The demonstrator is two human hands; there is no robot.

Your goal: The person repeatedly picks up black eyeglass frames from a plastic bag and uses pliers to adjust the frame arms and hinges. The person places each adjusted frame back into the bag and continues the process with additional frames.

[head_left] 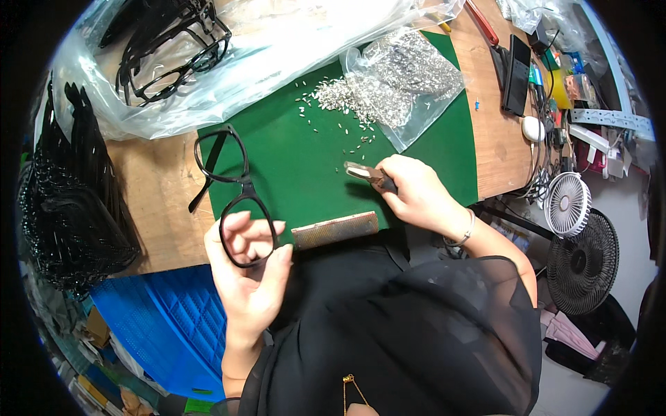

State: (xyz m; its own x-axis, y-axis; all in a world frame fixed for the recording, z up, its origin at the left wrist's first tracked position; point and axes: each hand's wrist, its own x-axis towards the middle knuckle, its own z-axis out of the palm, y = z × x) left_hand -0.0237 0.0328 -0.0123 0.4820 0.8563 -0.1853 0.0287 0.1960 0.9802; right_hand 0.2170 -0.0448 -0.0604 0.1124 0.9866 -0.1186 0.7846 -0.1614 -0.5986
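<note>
Left hand (244,277) grips the black eyeglass frame (232,194) by one lens rim, holding it over the green mat (305,159); right hand (416,194) is clenched on small pliers (371,175) near the loose silver pins (347,97) (tiny hardware, likely hinge parts). Looks like the picking step: next, nip one pin cleanly.

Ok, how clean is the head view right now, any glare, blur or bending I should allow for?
Head view: fisheye bends the wooden table edge near the rim; corners black. Glare whitens the clear plastic bag at top. Centre sharp: black plastic eyeglass frame in left hand, metal pliers in right hand. Soft shadows only.
</note>
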